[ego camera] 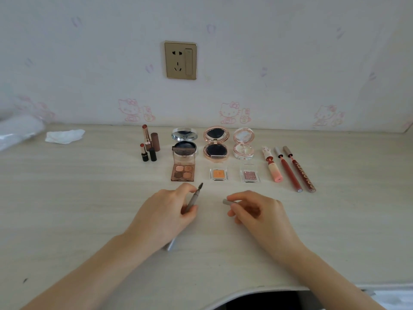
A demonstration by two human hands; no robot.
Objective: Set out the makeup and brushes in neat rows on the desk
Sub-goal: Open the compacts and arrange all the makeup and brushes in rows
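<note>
Left hand (166,214): grasps a grey brow pencil (194,198) between thumb and fingers, spoolie brush end tilted up and away from the palm; the pencil's lower end shows below the wrist, close to the tabletop (67,209).

Right hand (257,212): fingers curled, pinching a small grey cap (227,202) at the fingertips, its end pointing toward the left hand, with a gap between cap and pencil.

Beyond the left hand: four-pan eyeshadow palette (182,170), lid raised; behind it a silver compact (184,142), open. Farther out to that hand's left, two uncapped lipsticks (146,143) stand upright with their caps beside them.

Beyond the gap between the hands: orange single eyeshadow (218,173); behind it a rose-gold compact (216,143), open.

Beyond the right hand: glitter single eyeshadow (249,176); behind it a pale pink compact (243,143), open. Out to that hand's right, three lip glosses (290,170) lie side by side.

Far beyond the left hand, near the wall: crumpled white tissue (64,136) and clear plastic wrapping (19,130). On the wall, a gold socket (180,60).
</note>
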